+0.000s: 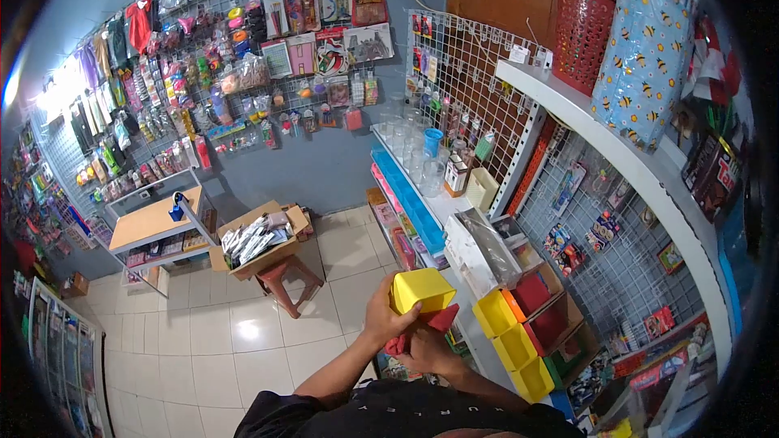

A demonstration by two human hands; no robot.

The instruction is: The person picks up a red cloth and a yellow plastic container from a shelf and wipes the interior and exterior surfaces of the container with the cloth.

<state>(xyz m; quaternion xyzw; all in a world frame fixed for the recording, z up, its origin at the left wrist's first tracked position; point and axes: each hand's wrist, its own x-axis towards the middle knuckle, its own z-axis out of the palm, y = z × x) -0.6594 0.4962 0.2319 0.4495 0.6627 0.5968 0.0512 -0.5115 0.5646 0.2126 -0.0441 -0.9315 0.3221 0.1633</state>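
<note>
Head view, shop interior. Nearest the viewer, the left hand [384,314] closes its fingers [393,326] around the side of a yellow bin [422,290], held tilted in the air before the chest, just above a red bin [439,320] that the right hand [428,351] grips from below; whether the two bins are nested or merely touching cannot be told. Both appear to be thin moulded plastic: probably light, stiff and smooth, so a wall pinched between thumb and fingers near the rim should hold better than a flat-sided clasp, which may slip. Just beside the hands, a row of stacked bins [519,337], yellow, red and orange, lies on the white shelf [454,209]. Farther along stand clear glasses [403,139]. Beyond, a cardboard box [258,243] rests on a stool [286,280], with hung goods on the wall grid [203,73].
</note>
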